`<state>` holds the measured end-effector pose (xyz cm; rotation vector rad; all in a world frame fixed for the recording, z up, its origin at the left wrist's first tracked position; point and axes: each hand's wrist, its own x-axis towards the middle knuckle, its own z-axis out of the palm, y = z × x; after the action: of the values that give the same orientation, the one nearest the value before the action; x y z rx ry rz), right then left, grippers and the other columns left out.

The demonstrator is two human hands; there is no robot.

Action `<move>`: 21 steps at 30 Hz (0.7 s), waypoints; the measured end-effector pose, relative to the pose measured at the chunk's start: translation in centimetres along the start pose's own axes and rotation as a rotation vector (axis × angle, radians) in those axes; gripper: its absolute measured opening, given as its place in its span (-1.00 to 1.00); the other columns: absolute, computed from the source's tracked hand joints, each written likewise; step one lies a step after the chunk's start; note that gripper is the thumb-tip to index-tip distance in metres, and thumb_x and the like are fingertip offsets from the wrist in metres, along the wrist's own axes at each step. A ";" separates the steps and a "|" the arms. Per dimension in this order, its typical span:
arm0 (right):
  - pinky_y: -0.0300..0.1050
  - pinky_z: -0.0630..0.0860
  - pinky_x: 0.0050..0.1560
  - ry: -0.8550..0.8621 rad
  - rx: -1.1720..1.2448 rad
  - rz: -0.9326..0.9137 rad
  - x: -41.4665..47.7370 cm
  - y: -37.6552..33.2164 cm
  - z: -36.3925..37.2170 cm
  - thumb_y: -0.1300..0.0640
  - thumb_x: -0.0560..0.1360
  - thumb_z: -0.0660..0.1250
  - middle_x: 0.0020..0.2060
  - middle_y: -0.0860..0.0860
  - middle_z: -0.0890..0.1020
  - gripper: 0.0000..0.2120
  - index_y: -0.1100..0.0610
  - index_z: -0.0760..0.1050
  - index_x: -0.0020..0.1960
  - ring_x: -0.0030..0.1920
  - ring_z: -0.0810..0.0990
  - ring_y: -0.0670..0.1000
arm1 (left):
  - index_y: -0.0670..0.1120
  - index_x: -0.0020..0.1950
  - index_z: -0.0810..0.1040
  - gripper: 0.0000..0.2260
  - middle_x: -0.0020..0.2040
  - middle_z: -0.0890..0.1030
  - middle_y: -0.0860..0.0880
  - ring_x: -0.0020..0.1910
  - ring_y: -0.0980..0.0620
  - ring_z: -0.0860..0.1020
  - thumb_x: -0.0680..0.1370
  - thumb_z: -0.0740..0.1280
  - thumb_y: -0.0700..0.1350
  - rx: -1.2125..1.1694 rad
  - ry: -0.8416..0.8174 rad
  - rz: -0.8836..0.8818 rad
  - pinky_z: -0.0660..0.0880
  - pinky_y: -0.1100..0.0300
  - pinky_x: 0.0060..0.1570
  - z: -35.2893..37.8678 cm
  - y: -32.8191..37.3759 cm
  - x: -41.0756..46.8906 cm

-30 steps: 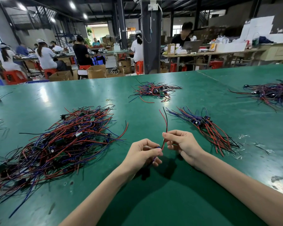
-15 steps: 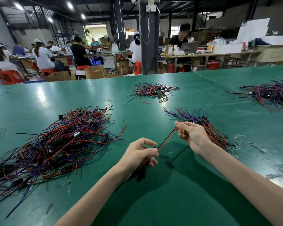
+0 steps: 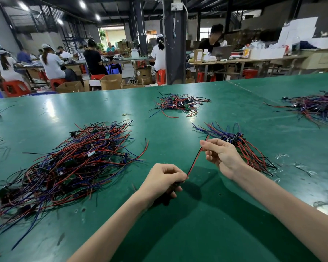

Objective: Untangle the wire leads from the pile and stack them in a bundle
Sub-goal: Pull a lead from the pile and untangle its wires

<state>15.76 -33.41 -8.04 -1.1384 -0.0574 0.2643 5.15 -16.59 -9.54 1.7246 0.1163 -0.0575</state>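
I see the left hand (image 3: 164, 178) near the middle of the green table (image 3: 197, 220), with its fingers curled round the lower end of a red-and-black wire lead (image 3: 194, 162). The right hand (image 3: 221, 156), a little farther and to the right, pinches the same lead higher up between thumb and forefinger. The lead runs taut and slanted between them.

The big tangled pile (image 3: 68, 163) lies to the left, apart from both hands. The sorted bundle (image 3: 254, 157) lies just beyond the right hand, which hides part of it from me. Farther off are a smaller tangle (image 3: 178, 104) at centre and another tangle (image 3: 314, 107) at the far right edge. Clear plastic scraps (image 3: 284, 156) lie on the table right of the bundle. Past the table stand a dark pillar (image 3: 173, 44) and seated workers (image 3: 52, 63) at benches.
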 end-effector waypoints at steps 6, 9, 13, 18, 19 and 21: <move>-0.35 0.44 -0.55 -0.031 -0.002 0.008 -0.4 0.0 0.3 0.34 0.41 0.40 -0.51 0.04 0.59 -0.81 0.17 0.43 -0.28 -0.57 0.46 -0.16 | -0.10 -0.30 0.67 -0.90 -0.38 0.60 -0.05 -0.45 0.09 0.56 0.42 0.46 -0.21 0.033 -0.012 -0.030 0.40 0.31 -0.55 0.0 0.2 -0.2; -0.35 0.44 -0.55 -0.034 -0.013 0.009 -0.6 -0.2 0.4 0.33 0.41 0.41 -0.50 0.04 0.60 -0.80 0.16 0.45 -0.31 -0.57 0.46 -0.16 | -0.07 -0.35 0.66 -0.87 -0.44 0.57 -0.05 -0.50 0.12 0.53 0.40 0.45 -0.21 0.123 0.039 -0.014 0.36 0.33 -0.57 -0.1 0.2 -0.1; -0.36 0.43 -0.56 -0.067 0.034 0.083 -0.7 -0.4 0.5 0.27 0.37 0.43 -0.47 0.05 0.60 -0.82 0.14 0.45 -0.32 -0.57 0.46 -0.16 | -0.04 -0.37 0.65 -0.84 -0.53 0.54 0.01 -0.62 0.12 0.43 0.40 0.41 -0.21 0.241 0.178 0.032 0.32 0.34 -0.62 -0.5 0.0 0.5; -0.39 0.42 -0.58 -0.231 0.132 0.234 -1.0 -0.1 1.2 0.22 0.27 0.42 -0.44 0.05 0.58 -0.85 0.14 0.45 -0.38 -0.56 0.42 -0.17 | -0.03 -0.35 0.65 -0.83 -0.52 0.54 0.00 -0.55 0.10 0.44 0.42 0.42 -0.22 0.235 0.246 0.048 0.33 0.33 -0.62 -1.6 0.0 1.1; -0.39 0.42 -0.58 -0.244 0.147 0.243 -1.1 -0.1 1.2 0.22 0.27 0.42 -0.43 0.06 0.58 -0.85 0.14 0.47 -0.41 -0.56 0.42 -0.18 | -0.04 -0.35 0.65 -0.84 -0.52 0.53 0.00 -0.55 0.12 0.45 0.42 0.42 -0.23 0.224 0.243 0.042 0.31 0.33 -0.62 -1.7 0.0 1.1; -0.39 0.43 -0.58 -0.222 0.156 0.228 -1.0 -0.2 1.0 0.23 0.28 0.42 -0.42 0.06 0.59 -0.86 0.14 0.48 -0.40 -0.56 0.43 -0.18 | -0.08 -0.35 0.65 -0.86 -0.54 0.50 0.01 -0.58 0.14 0.44 0.40 0.41 -0.23 0.191 0.213 0.019 0.27 0.35 -0.63 -1.8 -0.1 1.0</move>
<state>14.65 -32.80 -7.35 -0.9563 -0.1017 0.5887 6.04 -14.80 -9.44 1.9192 0.2586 0.1333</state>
